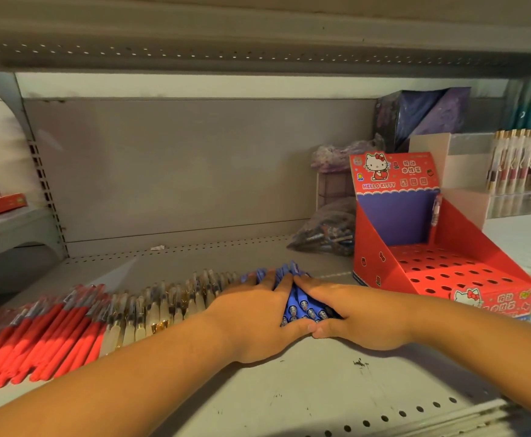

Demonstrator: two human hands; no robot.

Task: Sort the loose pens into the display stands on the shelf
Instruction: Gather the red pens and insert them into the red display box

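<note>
Left on the shelf we see red pens, then pale pens, lying in a row. Our left hand and right hand are cupped round the blue pens between them, thumbs touching. The step looks like gathering the blue batch. Next we'd need to lift it right to the red display stand, whose holes are nearly all empty, and slot the pens in singly.

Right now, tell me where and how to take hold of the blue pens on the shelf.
Grip the blue pens around mid-length, coming from both flanks, as the left hand and right hand do. They lie loose and parallel, ends toward the camera, so squeezing sideways should keep the bunch together; pinching one end would likely spill it.
</note>
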